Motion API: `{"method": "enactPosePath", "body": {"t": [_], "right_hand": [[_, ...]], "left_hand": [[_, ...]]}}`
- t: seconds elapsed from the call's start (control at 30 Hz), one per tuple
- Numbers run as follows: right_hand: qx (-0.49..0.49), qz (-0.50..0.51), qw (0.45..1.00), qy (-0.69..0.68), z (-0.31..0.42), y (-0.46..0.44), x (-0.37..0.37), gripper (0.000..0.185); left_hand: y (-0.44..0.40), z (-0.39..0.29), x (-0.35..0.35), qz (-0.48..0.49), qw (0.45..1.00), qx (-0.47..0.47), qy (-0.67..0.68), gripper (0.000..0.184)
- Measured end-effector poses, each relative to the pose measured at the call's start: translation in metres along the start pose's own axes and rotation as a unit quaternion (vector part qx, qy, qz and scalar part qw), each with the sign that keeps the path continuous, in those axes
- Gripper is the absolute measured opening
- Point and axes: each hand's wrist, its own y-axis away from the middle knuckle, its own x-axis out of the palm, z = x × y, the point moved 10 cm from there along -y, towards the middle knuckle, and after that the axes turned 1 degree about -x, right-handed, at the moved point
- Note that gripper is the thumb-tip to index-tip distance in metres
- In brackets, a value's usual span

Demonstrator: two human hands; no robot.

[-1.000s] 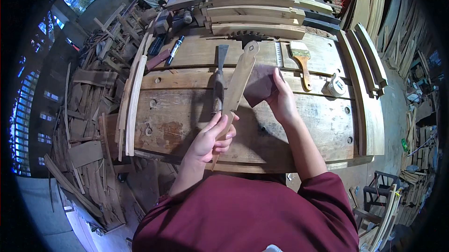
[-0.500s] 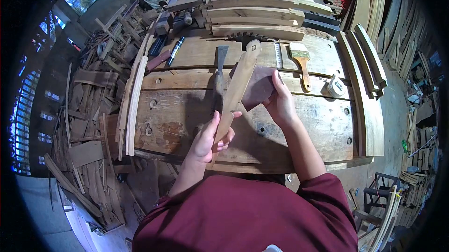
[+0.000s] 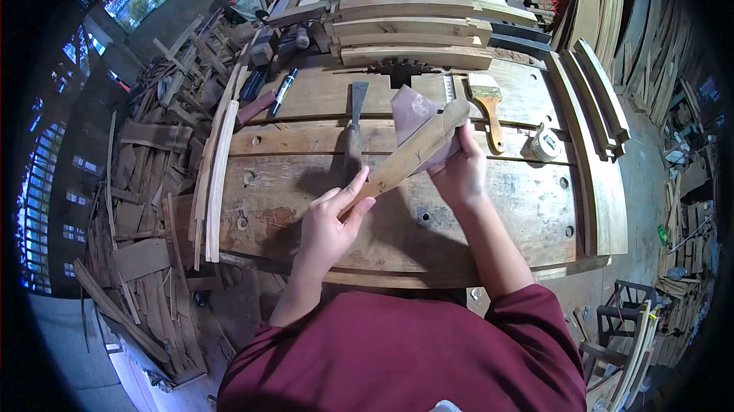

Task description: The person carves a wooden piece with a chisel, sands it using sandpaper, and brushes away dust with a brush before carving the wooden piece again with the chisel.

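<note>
A narrow wooden strip (image 3: 409, 156) with pencil marks on its upper face is held slanting above the workbench, its rounded end up to the right. My left hand (image 3: 330, 221) is closed around its lower end, thumb and index finger along it. A sheet of sandpaper (image 3: 414, 112) shows its pale side behind the strip. My right hand (image 3: 462, 171) grips the sandpaper at the strip's far end; some of its fingers are hidden behind the wood. On the bench just left of the strip lies a chisel (image 3: 355, 118).
The workbench (image 3: 306, 206) has several round holes. On it lie a paintbrush (image 3: 488, 110), a tape measure (image 3: 545, 143), a marker (image 3: 283, 92) and a short ruler (image 3: 449, 89). Wooden beams (image 3: 413, 30) are stacked at the back. Curved wooden pieces (image 3: 592, 98) line the right side.
The strip has turned from nearly upright to a rightward slant, showing its marked face. The sandpaper has flipped from dark to pale side. My right hand has come to the strip's far end.
</note>
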Motion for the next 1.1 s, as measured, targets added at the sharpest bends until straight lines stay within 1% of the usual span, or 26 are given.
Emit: {"method": "enactPosePath", "body": {"t": [0.03,0.07,0.1,0.17,0.2,0.23,0.3,0.33,0.37,0.43,0.47,0.5,0.57,0.6,0.7,0.73,0.77,0.83,0.87,0.9,0.97,1.0,1.03,1.07,1.1], "right_hand": [[0.004,-0.027,0.999,0.018,-0.009,0.003,0.001,0.043],[0.029,-0.091,0.994,0.052,-0.024,0.007,-0.011,0.045],[0.050,-0.083,0.993,0.062,-0.035,0.011,-0.005,0.044],[0.063,-0.085,0.993,0.053,-0.031,0.009,-0.014,0.043],[0.050,-0.062,0.996,0.050,-0.021,0.006,-0.015,0.042],[0.008,-0.102,0.994,0.034,-0.006,0.004,-0.020,0.043],[0.008,0.089,0.995,-0.040,0.009,-0.001,-0.003,0.044],[-0.004,-0.059,0.998,0.023,0.005,0.006,-0.005,0.044],[0.005,-0.104,0.992,0.076,-0.003,0.009,-0.006,0.044],[0.064,-0.102,0.986,0.111,-0.034,0.013,-0.005,0.051],[0.063,-0.105,0.986,0.109,-0.032,0.013,-0.009,0.051],[0.045,-0.084,0.992,0.086,-0.019,0.010,-0.009,0.051],[0.007,-0.039,0.998,0.045,0.006,0.003,-0.005,0.052],[0.004,-0.038,0.998,0.046,0.005,0.002,-0.003,0.052],[0.006,-0.100,0.989,0.106,-0.017,0.009,-0.006,0.051],[0.066,-0.114,0.985,0.114,-0.037,0.014,-0.013,0.049],[0.067,-0.116,0.984,0.114,-0.037,0.014,-0.017,0.049],[0.014,-0.096,0.987,0.129,-0.014,0.006,-0.018,0.049],[-0.015,-0.116,0.991,0.068,0.001,0.003,-0.024,0.047],[-0.021,-0.040,0.997,0.056,0.013,0.002,-0.009,0.046],[-0.026,-0.111,0.993,0.043,0.006,0.002,-0.020,0.044],[-0.004,-0.121,0.989,0.078,-0.009,0.006,-0.017,0.042],[0.020,-0.133,0.985,0.112,-0.025,0.012,-0.016,0.041],[0.052,-0.138,0.985,0.092,-0.040,0.016,-0.021,0.040],[0.052,-0.137,0.985,0.089,-0.038,0.015,-0.022,0.040]], "left_hand": [[-0.001,0.001,0.000,0.002,1.000,-0.002,-0.006,0.044],[-0.006,-0.004,0.001,-0.006,1.000,0.024,0.000,0.043],[-0.008,-0.006,0.003,-0.006,1.000,0.022,-0.003,0.043],[-0.011,-0.007,0.007,0.021,1.000,-0.003,-0.017,0.042],[-0.011,-0.013,0.004,0.014,0.999,0.023,0.023,0.042],[-0.008,-0.013,0.000,0.012,0.999,0.024,0.024,0.042],[-0.001,-0.005,0.000,0.059,0.998,0.003,0.034,0.042],[-0.004,-0.006,0.000,0.059,0.998,0.005,0.034,0.042],[-0.008,-0.008,0.000,0.049,0.998,0.006,0.025,0.042],[-0.011,-0.011,-0.001,0.033,0.999,0.005,0.006,0.041],[-0.012,-0.010,-0.001,0.038,0.999,-0.012,0.003,0.040],[-0.012,-0.011,-0.004,0.038,0.999,-0.009,0.004,0.040],[-0.006,-0.004,-0.003,0.091,0.994,-0.040,0.053,0.040],[-0.005,-0.009,-0.007,0.078,0.995,-0.005,0.062,0.040],[-0.009,-0.010,-0.003,0.059,0.997,-0.008,0.048,0.040],[-0.011,-0.007,0.001,0.048,0.997,-0.003,0.057,0.040],[-0.010,-0.007,0.001,0.049,0.997,-0.005,0.058,0.040],[-0.012,-0.004,0.003,0.078,0.995,-0.016,0.067,0.040],[-0.006,0.006,0.002,0.091,0.992,-0.038,0.080,0.040],[-0.004,0.008,-0.001,0.090,0.992,-0.036,0.083,0.040],[-0.002,0.008,-0.004,0.090,0.987,-0.029,0.131,0.040],[-0.004,0.008,-0.003,0.091,0.987,-0.029,0.131,0.040],[-0.006,0.008,0.001,0.097,0.989,-0.036,0.109,0.040],[-0.008,0.009,0.004,0.103,0.990,-0.043,0.087,0.041],[-0.009,0.010,0.005,0.107,0.991,-0.048,0.064,0.041]]}}
